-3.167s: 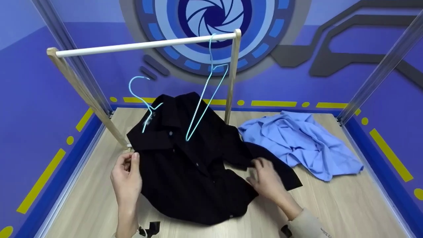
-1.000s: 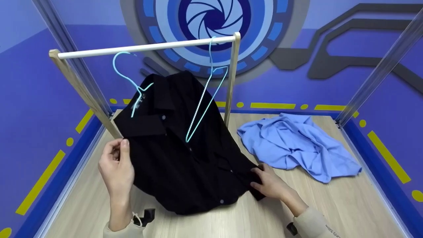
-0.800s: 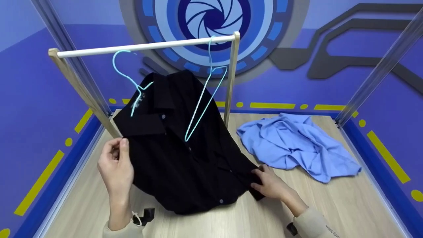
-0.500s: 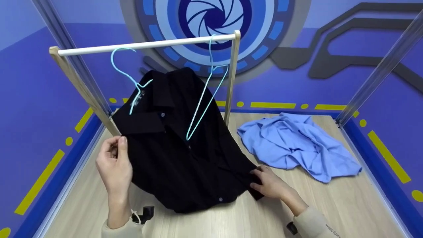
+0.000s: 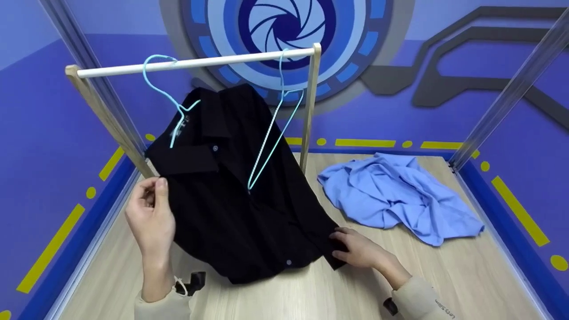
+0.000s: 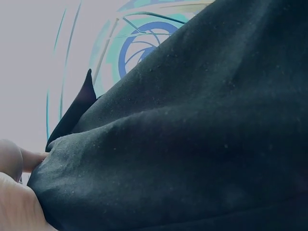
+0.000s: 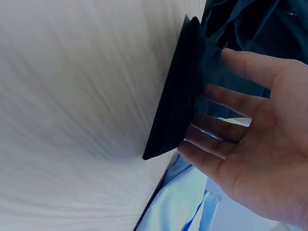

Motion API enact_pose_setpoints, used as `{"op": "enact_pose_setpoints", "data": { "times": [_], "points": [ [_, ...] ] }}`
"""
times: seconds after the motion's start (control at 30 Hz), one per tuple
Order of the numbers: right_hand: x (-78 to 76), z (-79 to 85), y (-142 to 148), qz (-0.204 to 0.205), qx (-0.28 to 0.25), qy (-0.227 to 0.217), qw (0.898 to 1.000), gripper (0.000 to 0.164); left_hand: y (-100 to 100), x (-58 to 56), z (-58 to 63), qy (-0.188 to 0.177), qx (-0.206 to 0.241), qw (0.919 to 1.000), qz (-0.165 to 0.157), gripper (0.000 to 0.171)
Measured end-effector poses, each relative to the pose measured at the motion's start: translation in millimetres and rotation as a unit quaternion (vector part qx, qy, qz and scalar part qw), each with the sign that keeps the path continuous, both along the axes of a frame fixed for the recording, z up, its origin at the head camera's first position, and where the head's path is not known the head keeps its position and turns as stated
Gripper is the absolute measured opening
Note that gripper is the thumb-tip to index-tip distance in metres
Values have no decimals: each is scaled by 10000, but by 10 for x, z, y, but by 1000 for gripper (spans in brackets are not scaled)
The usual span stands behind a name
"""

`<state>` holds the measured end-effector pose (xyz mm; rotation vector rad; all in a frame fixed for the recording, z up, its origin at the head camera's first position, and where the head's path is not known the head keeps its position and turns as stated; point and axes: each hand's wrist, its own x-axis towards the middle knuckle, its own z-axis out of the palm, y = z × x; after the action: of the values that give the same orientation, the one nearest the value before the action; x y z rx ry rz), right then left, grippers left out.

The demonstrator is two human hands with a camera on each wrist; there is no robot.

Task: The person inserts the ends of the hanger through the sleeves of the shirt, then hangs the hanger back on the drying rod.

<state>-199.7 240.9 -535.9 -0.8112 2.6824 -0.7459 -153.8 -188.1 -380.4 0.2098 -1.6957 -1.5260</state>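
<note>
A black button shirt [image 5: 240,213] is on a light-blue wire hanger [image 5: 164,91], tilted and raised at the collar. The hook overlaps the white rail in the head view; whether it bears on it I cannot tell. My left hand [image 5: 153,218] pinches the shirt at its left shoulder edge; the left wrist view shows thumb and fingers at a fold of black cloth [image 6: 168,159]. Low on the right, my right hand [image 5: 362,249] touches the sleeve near its cuff [image 7: 175,96], fingers spread and only slightly bent.
A wooden rack with a white rail [image 5: 231,60] spans the back. A second light-blue hanger [image 5: 266,146] hangs at the rail's right end, in front of the shirt. A crumpled blue shirt [image 5: 395,191] lies on the wooden tabletop [image 5: 462,275] at the right. Blue panels surround it.
The black shirt and its hanger have risen toward the rail with my left hand, which moved up and left. My right hand has come to the sleeve end and shifted slightly left.
</note>
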Motion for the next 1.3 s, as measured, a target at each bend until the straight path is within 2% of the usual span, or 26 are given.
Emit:
{"op": "enact_pose_setpoints", "data": {
  "times": [0.23, 0.4, 0.63, 0.83, 1.13, 1.3],
  "points": [
    [-6, -12, -45, 143, 27, -102, 9998, 45, 4, -75, 16, -178, -175, 9997, 8, 18],
    [-17, -12, -65, 212, 43, -149, 9997, 44, 9, -117, -10, -291, -253, 9992, -98, 21],
    [-18, -26, -94, 324, 118, -123, 9993, 44, 5, -173, -47, -387, -279, 9989, -44, 21],
    [-17, -43, -132, 341, 223, -83, 9991, 44, -1, -197, -77, -531, -303, 9981, -48, 23],
    [-40, -50, -206, 380, 273, -88, 9989, 45, -31, -219, -118, -383, -270, 9989, -69, 24],
    [-57, -62, -246, 397, 229, -52, 9989, 46, -60, -215, -132, -586, -385, 9975, -6, 26]
  ]
}}
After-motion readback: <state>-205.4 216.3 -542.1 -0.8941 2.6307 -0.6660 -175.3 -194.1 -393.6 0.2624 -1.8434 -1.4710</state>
